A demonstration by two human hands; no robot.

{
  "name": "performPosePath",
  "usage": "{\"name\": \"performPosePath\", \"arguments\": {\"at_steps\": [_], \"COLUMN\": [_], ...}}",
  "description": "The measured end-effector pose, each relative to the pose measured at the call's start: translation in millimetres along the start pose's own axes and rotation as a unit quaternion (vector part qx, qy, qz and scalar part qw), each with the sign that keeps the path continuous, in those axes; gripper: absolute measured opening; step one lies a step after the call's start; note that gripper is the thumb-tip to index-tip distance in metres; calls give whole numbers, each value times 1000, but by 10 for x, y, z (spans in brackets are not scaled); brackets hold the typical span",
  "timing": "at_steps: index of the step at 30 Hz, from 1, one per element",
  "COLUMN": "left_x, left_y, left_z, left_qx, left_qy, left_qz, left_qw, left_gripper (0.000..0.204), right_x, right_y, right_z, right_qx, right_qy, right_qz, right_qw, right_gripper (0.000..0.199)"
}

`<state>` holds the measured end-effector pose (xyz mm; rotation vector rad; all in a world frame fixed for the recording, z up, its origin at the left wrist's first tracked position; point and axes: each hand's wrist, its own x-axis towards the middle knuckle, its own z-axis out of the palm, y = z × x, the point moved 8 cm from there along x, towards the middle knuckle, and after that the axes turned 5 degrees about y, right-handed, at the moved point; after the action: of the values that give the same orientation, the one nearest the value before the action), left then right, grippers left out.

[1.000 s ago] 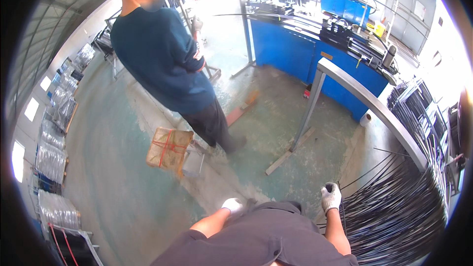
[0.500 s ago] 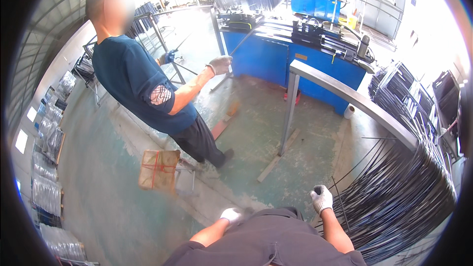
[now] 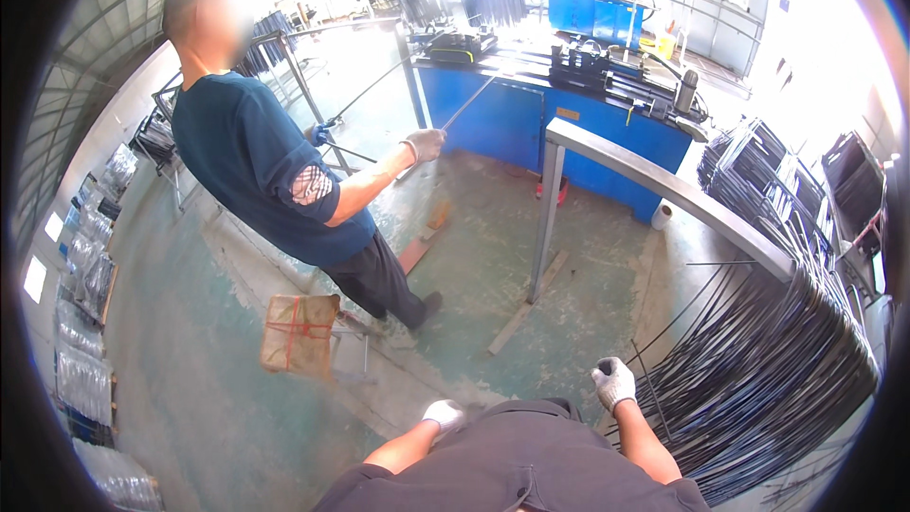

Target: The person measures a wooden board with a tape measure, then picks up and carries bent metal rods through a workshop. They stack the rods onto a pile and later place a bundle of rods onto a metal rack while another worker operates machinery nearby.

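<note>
A large stack of dark bent metal rods [image 3: 768,370] is hung over a grey steel rail [image 3: 664,192] on the right, and it takes up most of that side of the view. Behind it a blue workbench [image 3: 569,123] is set with tools along its top. On the worn green concrete floor [image 3: 199,389], a co-worker in a dark blue shirt [image 3: 275,171] is seen standing, a long thin rod [image 3: 464,104] being held in a gloved hand. A small stool with a tan wrapped seat [image 3: 299,332] is placed just beside that person's feet.

The right hand [image 3: 614,383], in a white work glove, is held close against the near edge of the rod stack, loosely curled; whether a rod is pinched in it cannot be told. The left hand [image 3: 444,414], also gloved, is kept low in front of the body, apart from the stack, with nothing visibly held; its fingers cannot be made out.

The step in hand is judged to be the picking of a single rod from the stack. For that, one rod would need to be separated from its neighbours and drawn clear without the rest being dragged along.
</note>
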<state>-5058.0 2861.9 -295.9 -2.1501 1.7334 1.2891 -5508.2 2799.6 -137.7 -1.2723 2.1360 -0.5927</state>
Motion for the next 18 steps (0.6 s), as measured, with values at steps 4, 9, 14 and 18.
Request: {"name": "performPosePath", "arguments": {"at_steps": [4, 9, 14, 18], "left_x": [16, 25, 6, 5], "left_y": [-90, -71, -116, -149], "left_z": [15, -10, 31, 68], "left_qx": [-1, 36, 7, -15], "left_qy": [6, -4, -12, 6], "left_qz": [-4, 6, -6, -12], "left_qw": [1000, 999, 1000, 1000], "left_gripper": [33, 34, 34, 35], "right_x": [-5, -25, -61, -91], "right_y": [-11, -2, -28, -35], "right_z": [47, 61, 33, 21], "right_qx": [-8, -15, -27, -28], "right_qy": [-11, -11, 0, -5], "right_qz": [-2, -6, -17, -13], "right_qw": [1000, 1000, 999, 999], "right_gripper": [36, 37, 35, 35]}}
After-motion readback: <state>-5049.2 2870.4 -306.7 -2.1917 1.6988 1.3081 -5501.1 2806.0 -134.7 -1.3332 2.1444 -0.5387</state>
